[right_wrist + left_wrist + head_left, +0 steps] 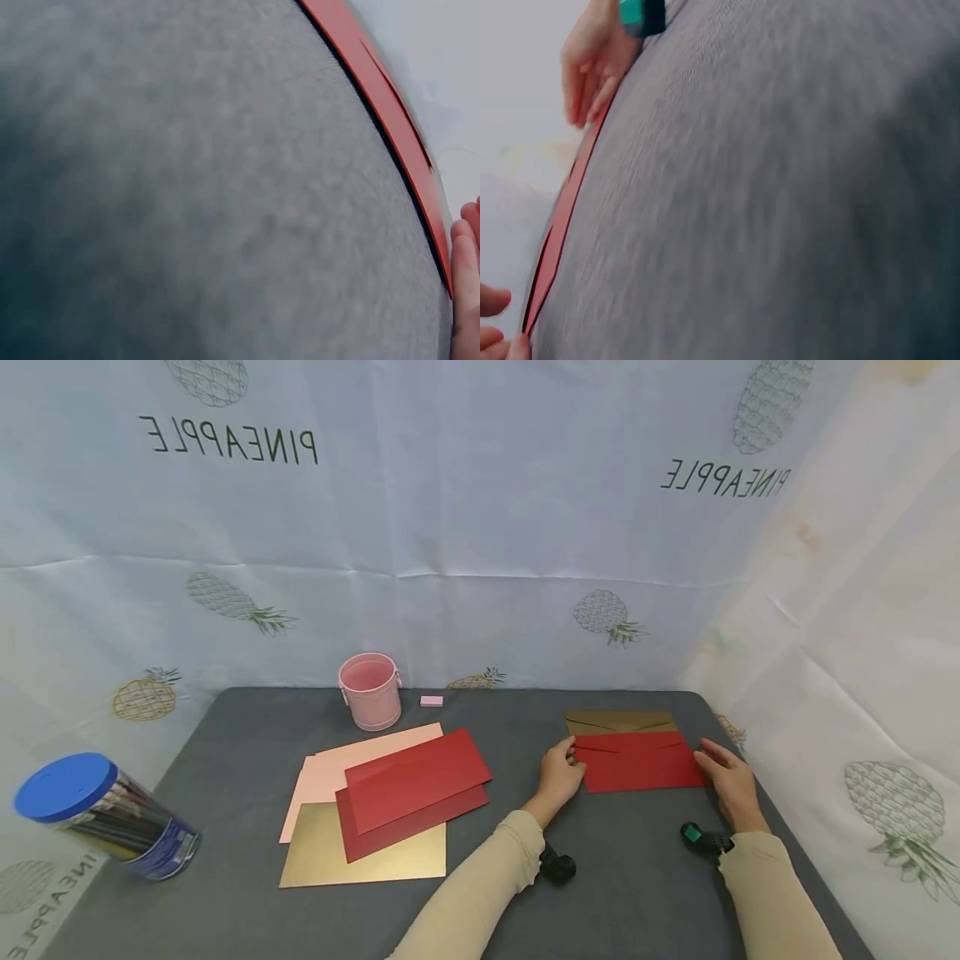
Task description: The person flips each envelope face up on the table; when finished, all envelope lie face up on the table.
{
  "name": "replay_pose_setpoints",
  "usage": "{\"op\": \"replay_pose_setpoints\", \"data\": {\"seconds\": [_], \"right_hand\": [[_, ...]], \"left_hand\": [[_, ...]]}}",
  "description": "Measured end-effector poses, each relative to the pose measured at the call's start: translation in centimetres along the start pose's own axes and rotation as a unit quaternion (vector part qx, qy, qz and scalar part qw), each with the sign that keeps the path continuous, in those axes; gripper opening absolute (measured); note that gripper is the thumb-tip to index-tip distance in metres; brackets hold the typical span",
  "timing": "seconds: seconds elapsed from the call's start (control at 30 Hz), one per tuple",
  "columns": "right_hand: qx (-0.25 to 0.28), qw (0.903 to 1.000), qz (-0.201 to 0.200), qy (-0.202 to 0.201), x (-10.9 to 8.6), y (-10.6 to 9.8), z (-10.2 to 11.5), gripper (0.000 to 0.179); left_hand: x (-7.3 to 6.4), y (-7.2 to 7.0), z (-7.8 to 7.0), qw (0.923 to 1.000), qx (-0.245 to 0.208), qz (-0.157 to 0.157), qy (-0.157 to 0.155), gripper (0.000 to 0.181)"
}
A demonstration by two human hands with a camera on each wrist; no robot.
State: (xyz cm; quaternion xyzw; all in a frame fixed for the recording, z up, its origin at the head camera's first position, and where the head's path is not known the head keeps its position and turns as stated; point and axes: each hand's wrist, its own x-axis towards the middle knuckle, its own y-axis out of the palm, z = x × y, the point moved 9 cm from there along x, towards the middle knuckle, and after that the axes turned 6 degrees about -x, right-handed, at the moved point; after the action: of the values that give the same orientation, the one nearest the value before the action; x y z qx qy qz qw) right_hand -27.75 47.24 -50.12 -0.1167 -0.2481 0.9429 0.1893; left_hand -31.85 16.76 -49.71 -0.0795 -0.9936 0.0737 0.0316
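Note:
A red envelope lies near the right side of the dark grey table, its flap slits showing along the upper edge. It overlaps a gold-brown envelope, whose upper strip shows behind it. My left hand pinches the red envelope's left edge with thumb and fingers; in the left wrist view those fingertips surround its corner. At the opposite end, my right hand touches the right edge. Its fingers look nearly straight in the right wrist view.
Left of my hands, red envelopes overlap a gold one and pale pink ones. A pink bucket and a small pink block stand at the back. A blue-lidded jar of pencils stands far left.

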Motion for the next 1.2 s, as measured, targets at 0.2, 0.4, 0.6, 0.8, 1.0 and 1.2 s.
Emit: {"op": "replay_pose_setpoints", "data": {"seconds": [0.2,0.4,0.6,0.8,1.0,1.2], "right_hand": [[0.153,0.9862,0.039,-0.048,-1.0,0.2,1.1,0.064],[0.047,0.9912,0.051,-0.113,-3.0,2.0,3.6,0.066],[-0.019,0.9834,0.074,-0.164,-5.4,4.9,7.1,0.067],[0.038,0.9679,0.123,-0.216,-7.7,9.2,9.6,0.061],[0.086,0.9374,0.198,-0.273,-10.0,14.3,12.1,0.057],[0.106,0.9164,0.240,-0.302,-11.8,19.2,14.3,0.056]], "left_hand": [[-0.3,-1.0,0.1,0.9977,-0.025,0.063,0.000,0.052],[-2.5,-4.2,-0.2,0.9910,-0.018,0.133,0.001,0.056],[-5.7,-9.3,-1.0,0.9856,-0.028,0.164,0.033,0.055],[-7.9,-16.8,-1.2,0.9926,-0.036,0.108,0.043,0.054],[-9.3,-23.7,-1.2,0.9993,-0.005,0.021,0.032,0.057],[-9.7,-28.4,-0.5,0.9995,0.027,-0.011,0.012,0.061]]}}
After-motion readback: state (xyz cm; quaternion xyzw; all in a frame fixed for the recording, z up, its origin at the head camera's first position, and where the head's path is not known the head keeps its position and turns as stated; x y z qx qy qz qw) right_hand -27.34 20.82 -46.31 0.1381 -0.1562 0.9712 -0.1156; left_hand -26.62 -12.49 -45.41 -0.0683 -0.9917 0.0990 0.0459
